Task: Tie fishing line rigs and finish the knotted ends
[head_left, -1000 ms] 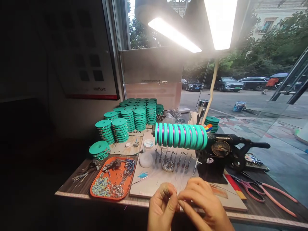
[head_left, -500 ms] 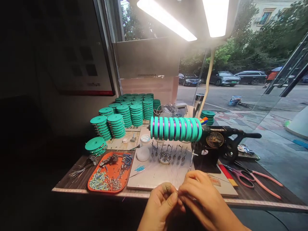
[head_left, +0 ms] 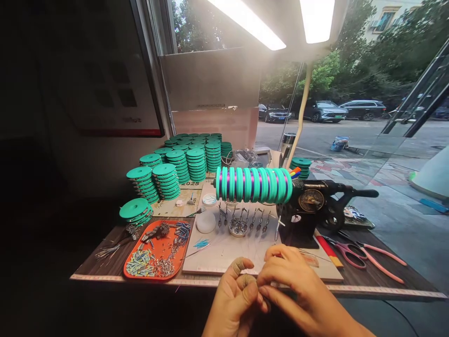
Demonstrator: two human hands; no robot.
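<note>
My left hand [head_left: 233,299] and my right hand [head_left: 298,288] meet fingertip to fingertip just in front of the table edge. Left thumb and fingers are pinched together, with the index finger, wrapped in tape, raised away. The right thumb and fingers pinch at the same spot. Faint strands of thin fishing line run down toward them; the exact held part is hidden by the fingers. Beyond the hands, a row of teal foam spools [head_left: 254,185] wound with purple line sits on the shaft of a black hand-crank winder [head_left: 312,201]. Small metal fittings [head_left: 259,221] hang below the spools.
An orange tray [head_left: 180,260] of small tubes and metal parts lies left on the table. Stacks of teal spools [head_left: 177,164] stand behind it. Pink-handled scissors [head_left: 354,257] and pliers [head_left: 386,264] lie right. A round dish [head_left: 237,228] sits on the pale board [head_left: 224,262].
My left index finger has lifted away from the pinch, while both hands stay together. The camera view has shifted slightly, so the scene sits a little higher and further left.
</note>
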